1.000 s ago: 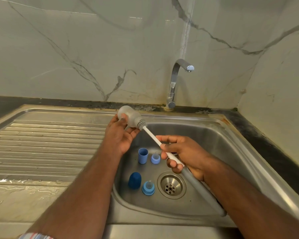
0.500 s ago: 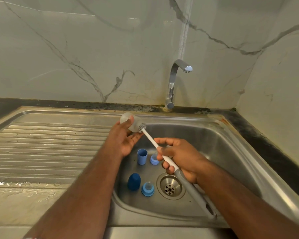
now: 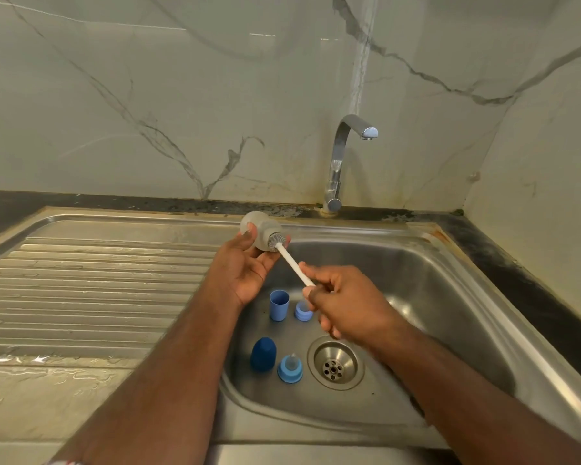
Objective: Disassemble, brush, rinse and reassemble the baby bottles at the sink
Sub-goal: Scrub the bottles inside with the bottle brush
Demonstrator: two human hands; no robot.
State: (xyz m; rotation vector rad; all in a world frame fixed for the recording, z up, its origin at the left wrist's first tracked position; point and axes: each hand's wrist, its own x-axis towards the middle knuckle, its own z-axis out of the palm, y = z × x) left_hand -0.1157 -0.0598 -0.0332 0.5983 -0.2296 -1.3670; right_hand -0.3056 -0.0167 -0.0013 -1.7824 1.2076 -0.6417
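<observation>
My left hand (image 3: pixel 245 266) holds a small frosted baby bottle (image 3: pixel 259 229) over the back left rim of the sink, its mouth turned to the right. My right hand (image 3: pixel 342 303) grips the white stem of a bottle brush (image 3: pixel 294 266), whose grey bristles sit at the bottle's mouth. On the sink floor stand a light blue cup-shaped cap (image 3: pixel 279 304), a light blue collar (image 3: pixel 303 311) partly behind my right hand, a dark blue domed cap (image 3: pixel 263 354) and a light blue collar with a clear teat (image 3: pixel 290 368).
A steel sink basin (image 3: pixel 450 297) with a round drain (image 3: pixel 335 363) lies under my hands. The ridged drainboard (image 3: pixel 91 290) stretches to the left, wet near its front. A chrome tap (image 3: pixel 341 162) stands behind; no water runs. Marble walls close the back and right.
The brush has slid a little out of the bottle and back toward its mouth. My right hand's grip sits higher on the white stem, and the grey handle is now hidden.
</observation>
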